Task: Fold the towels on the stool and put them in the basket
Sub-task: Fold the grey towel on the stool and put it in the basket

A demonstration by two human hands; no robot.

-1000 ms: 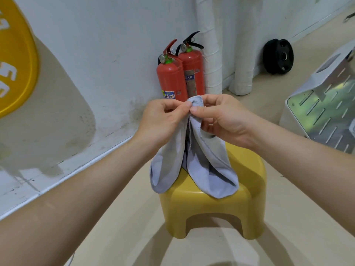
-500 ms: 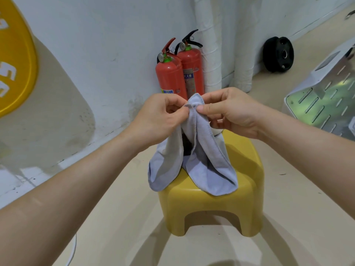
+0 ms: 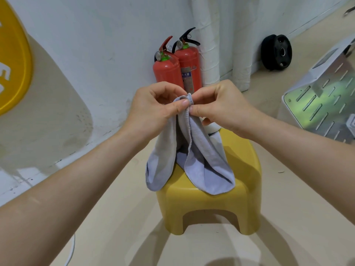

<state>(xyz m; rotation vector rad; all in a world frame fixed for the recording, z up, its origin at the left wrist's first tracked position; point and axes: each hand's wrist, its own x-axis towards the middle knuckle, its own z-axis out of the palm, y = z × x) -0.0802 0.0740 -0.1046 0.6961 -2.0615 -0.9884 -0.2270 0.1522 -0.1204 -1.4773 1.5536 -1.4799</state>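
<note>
Right hand (image 3: 222,108) nearer; towel (image 3: 201,162) beneath grip

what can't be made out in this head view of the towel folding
1. The basket: nowhere in the head view.
2. Top of the stool: the hanging grey towel, left hand and right hand hide whether more towels lie there.
3. The white object below the right hand: mostly hidden by hand and towel.
4. The yellow sign: cut off by the left edge.
5. The extinguisher label: too small to read.
</note>
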